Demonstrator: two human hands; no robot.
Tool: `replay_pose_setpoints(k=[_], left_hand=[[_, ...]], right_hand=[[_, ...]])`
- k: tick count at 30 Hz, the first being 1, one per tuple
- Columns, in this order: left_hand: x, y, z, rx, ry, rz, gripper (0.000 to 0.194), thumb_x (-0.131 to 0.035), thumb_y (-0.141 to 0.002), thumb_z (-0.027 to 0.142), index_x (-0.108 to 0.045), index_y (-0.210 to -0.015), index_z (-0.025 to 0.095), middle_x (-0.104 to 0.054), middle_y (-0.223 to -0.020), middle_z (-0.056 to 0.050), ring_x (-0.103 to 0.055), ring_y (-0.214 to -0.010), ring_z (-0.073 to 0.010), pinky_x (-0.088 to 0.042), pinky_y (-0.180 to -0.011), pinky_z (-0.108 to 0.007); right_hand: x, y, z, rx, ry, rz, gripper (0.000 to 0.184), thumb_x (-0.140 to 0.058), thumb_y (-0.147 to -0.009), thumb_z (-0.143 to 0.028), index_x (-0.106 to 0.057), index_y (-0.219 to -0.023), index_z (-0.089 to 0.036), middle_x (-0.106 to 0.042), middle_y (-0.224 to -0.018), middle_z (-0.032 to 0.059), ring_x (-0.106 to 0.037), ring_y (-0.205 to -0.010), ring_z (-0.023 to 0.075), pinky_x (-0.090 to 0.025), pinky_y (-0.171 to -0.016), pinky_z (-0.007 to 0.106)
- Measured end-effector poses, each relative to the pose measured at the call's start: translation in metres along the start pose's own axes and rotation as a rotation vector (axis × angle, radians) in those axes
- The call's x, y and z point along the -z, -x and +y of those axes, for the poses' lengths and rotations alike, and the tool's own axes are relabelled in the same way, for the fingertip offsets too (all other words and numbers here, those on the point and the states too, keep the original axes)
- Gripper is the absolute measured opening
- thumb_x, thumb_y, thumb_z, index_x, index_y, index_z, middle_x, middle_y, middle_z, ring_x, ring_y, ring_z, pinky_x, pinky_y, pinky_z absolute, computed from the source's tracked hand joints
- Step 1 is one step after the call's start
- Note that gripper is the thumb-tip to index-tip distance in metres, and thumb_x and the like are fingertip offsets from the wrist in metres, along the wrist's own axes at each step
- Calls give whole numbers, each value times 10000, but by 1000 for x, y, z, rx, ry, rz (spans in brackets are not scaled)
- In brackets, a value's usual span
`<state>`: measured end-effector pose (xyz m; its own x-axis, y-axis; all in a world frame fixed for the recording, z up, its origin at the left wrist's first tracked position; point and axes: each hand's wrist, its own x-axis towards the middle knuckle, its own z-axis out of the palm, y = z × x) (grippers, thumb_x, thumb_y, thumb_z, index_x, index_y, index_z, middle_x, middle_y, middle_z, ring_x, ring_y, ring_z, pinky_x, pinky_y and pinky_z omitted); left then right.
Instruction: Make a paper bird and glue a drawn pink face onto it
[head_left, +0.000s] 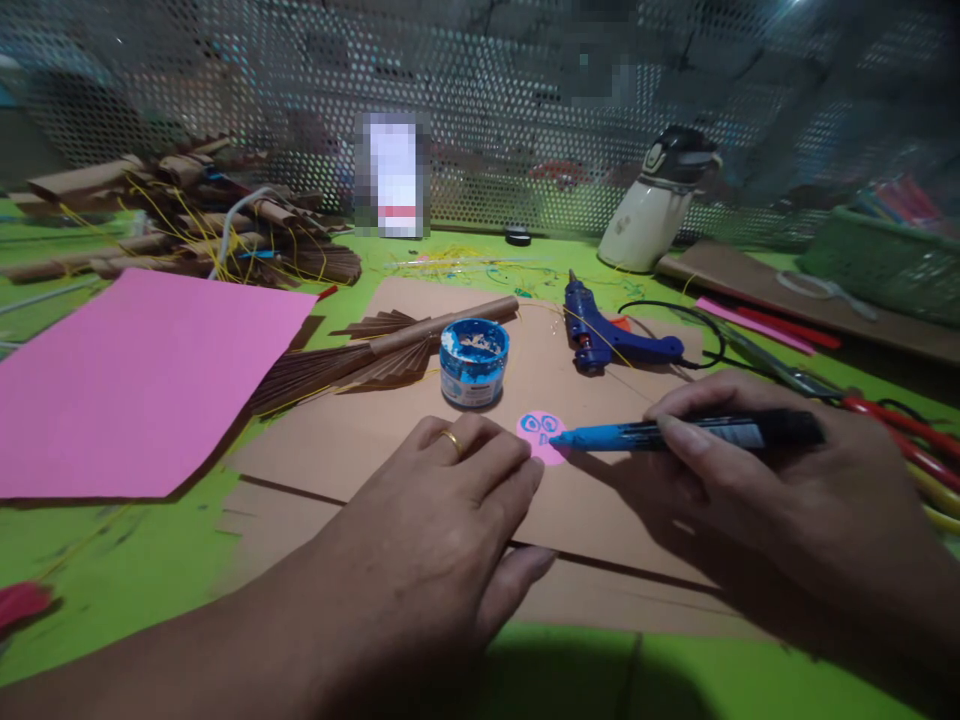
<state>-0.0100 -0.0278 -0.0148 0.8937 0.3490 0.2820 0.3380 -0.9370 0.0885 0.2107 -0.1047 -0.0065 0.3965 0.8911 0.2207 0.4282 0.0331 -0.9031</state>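
A small pink paper circle (534,452) lies on brown cardboard (315,445), with two blue eyes and a small mark drawn on it. My right hand (772,480) is closed round a blue-tipped marker pen (622,436), and its tip touches the circle's right part. My left hand (450,520) rests on the cardboard, fingers lying flat and thumb apart, with its fingertips at the circle's lower left edge. Just behind the circle stands an uncapped jar of blue paint (474,372). A blue glue gun (611,330) lies behind the marker.
At the left lies a pink paper sheet (142,400). A folded brown paper fan (352,355) sits beside the jar, with more rolled paper (187,220) behind. Along the back are a white bottle (646,220) and a green basket (877,265). Red-handled scissors (892,415) lie right.
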Motion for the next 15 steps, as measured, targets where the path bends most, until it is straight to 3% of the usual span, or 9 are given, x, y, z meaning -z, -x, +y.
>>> replay_pose_setpoints(k=[4, 10, 15], left_hand=[[1, 0, 0, 0, -1, -11, 361, -432, -961, 380, -594, -1175, 139, -620, -1176, -105, -503, -1079, -281, -412, -871, -452], [0, -1, 0, 1, 0, -9, 366, -444, -957, 384, -594, -1183, 138, -619, -1175, -102, -500, -1076, -284, -420, -862, -460], [1, -1, 1, -5, -1, -1, 361, -435, -961, 374, -601, -1166, 127, -617, -1174, -113, -504, -1064, -284, -421, -858, -459]], right_hand=[[2, -3, 0, 71, 141, 26, 136, -664, -809, -413, -659, -771, -282, -633, -583, -34, -545, -480, 154, -445, -459, 268], [-1, -6, -5, 166, 202, 16, 83, -668, -793, -343, -661, -737, -283, -632, -560, -45, -564, -448, 148, -437, -398, 238], [-4, -3, -6, -9, -56, -21, 92, -703, -764, -334, -663, -744, -253, -611, -528, -41, -531, -386, 138, -403, -329, 224]])
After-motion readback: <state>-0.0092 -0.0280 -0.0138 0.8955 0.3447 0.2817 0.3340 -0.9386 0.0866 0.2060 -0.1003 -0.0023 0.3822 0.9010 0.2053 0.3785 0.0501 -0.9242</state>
